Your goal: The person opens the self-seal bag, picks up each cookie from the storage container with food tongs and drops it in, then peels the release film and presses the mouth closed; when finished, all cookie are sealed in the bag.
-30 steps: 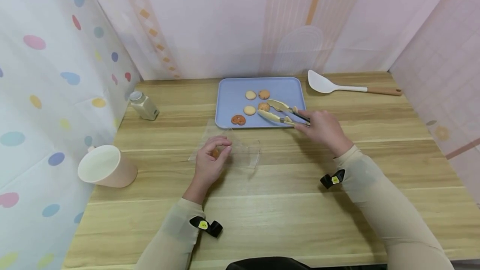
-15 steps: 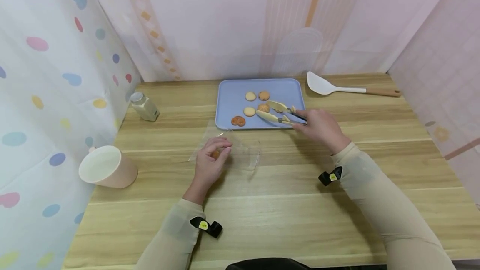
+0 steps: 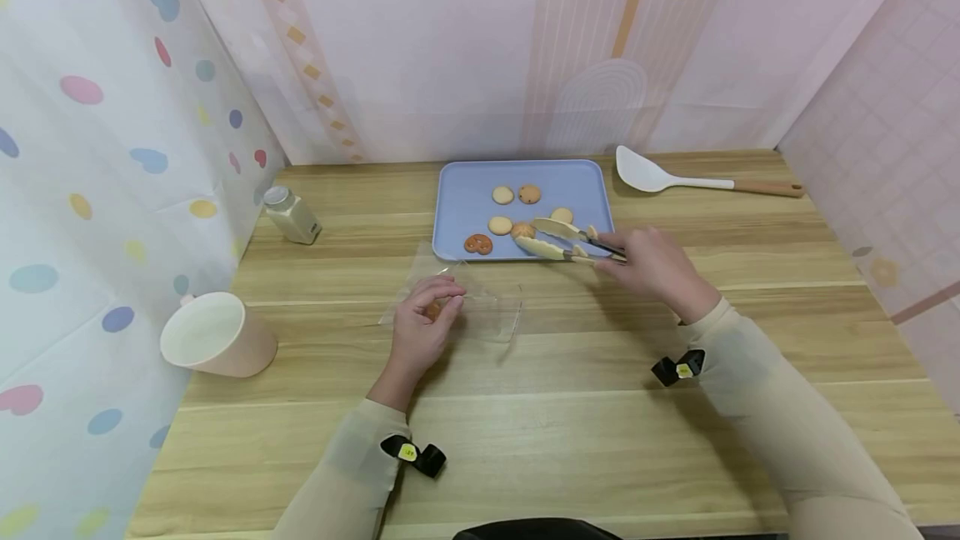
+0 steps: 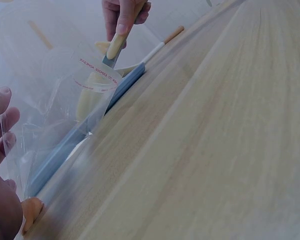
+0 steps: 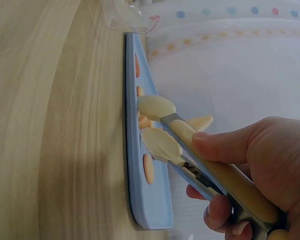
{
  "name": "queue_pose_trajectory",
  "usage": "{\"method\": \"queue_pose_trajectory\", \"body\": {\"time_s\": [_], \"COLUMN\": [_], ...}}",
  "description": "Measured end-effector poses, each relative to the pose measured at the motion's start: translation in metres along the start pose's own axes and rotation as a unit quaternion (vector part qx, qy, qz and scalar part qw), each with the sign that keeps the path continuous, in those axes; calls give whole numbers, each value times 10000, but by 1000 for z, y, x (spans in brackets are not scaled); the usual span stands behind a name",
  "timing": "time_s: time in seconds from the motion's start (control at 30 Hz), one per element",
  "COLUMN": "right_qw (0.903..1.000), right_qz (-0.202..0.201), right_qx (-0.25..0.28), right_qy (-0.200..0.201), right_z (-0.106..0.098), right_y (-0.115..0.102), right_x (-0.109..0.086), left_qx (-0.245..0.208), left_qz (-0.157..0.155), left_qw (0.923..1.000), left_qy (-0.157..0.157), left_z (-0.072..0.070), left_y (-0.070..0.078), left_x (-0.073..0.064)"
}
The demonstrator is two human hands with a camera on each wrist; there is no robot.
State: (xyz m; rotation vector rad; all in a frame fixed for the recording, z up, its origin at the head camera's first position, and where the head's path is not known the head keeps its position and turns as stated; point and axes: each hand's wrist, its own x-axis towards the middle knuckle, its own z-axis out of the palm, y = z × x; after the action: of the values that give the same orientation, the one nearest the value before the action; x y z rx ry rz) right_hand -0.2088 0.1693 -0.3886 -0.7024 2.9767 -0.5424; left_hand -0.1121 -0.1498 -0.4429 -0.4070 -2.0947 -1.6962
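My left hand (image 3: pixel 422 327) pinches a clear plastic bag (image 3: pixel 491 315) with its thumb and fingers. A small brown cookie (image 4: pixel 32 212) shows under that hand, seemingly inside the bag. In my right hand (image 3: pixel 656 267) are tongs (image 5: pixel 205 165) with cream-coloured tips, held apart low over the blue tray (image 3: pixel 465 177). A ridged round cookie (image 3: pixel 522 230) lies at the tips; whether they touch it is unclear. Around it on the tray are a pretzel-shaped cookie (image 3: pixel 478 244), plain round cookies (image 3: pixel 500 226) and a speckled cookie (image 3: pixel 529 193).
A white spatula (image 3: pixel 645 172) with a wooden handle lies right of the tray. At the left stand a lidded glass jar (image 3: pixel 292 217) and a pale pink mug (image 3: pixel 251 344). Printed curtains (image 3: pixel 420 48) border the wooden table (image 3: pixel 570 440).
The tongs have shifted slightly toward me, and the ridged cookie has slid a little left and nearer. A plain cookie behind them now shows more fully. The left hand stays put.
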Motion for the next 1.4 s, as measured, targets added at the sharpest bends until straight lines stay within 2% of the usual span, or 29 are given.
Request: {"method": "queue_pose_trajectory", "body": {"time_s": [0.3, 0.7, 1.07, 1.4], "right_qw": [9999, 9992, 9992, 9987], "right_qz": [-38, -136, -165, -197], "right_qx": [16, -222, -6, 104], "right_qy": [119, 297, 365, 448], "right_z": [5, 12, 14, 16], "right_y": [3, 2, 5, 5], "right_x": [0, 3, 2, 3], "left_qx": [-16, -146, -453, -514], "left_qz": [107, -13, 60, 24], "left_qw": [9999, 9999, 9989, 9987], "left_qy": [31, 6, -28, -27], "left_z": [0, 0, 1, 1], "left_y": [0, -1, -3, -4], "left_x": [-1, -2, -1, -2]}}
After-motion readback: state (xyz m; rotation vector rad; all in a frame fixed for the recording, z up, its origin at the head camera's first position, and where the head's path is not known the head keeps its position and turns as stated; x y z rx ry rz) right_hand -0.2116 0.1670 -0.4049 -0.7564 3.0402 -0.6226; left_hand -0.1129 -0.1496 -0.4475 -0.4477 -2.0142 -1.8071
